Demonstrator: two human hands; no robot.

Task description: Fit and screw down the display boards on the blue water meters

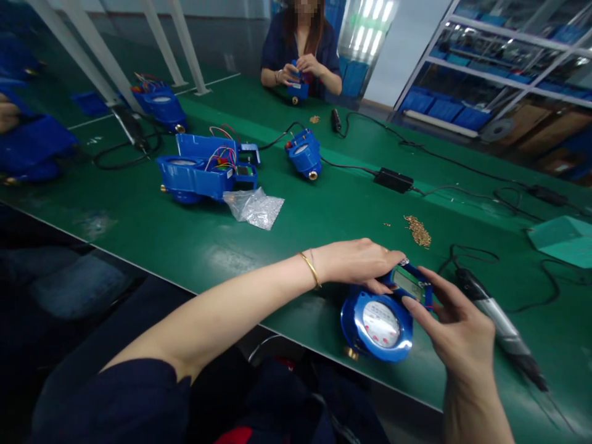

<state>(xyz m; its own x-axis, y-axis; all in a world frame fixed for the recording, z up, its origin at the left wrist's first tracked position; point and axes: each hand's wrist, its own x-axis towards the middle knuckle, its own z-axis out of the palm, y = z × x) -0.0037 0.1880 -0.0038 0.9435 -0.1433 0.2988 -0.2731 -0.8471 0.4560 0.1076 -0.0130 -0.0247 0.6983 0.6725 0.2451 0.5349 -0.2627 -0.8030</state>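
A blue water meter (pixel 378 322) with a round white dial and a small green display module on top lies at the near edge of the green table (pixel 324 216). My left hand (pixel 358 262), a gold bangle on its wrist, curls over the meter's upper left side and grips it. My right hand (pixel 456 330) comes in from the right, its fingers pressed against the display module and the meter's right rim. Both hands hold the same meter.
An electric screwdriver (pixel 502 330) with its cable lies right of my hands. A pile of small brass screws (pixel 417 230) sits beyond. Farther off are other blue meters (pixel 203 169) (pixel 304 153), a clear plastic bag (pixel 256 207), a power adapter (pixel 393 179), and a person (pixel 301 58) across the table.
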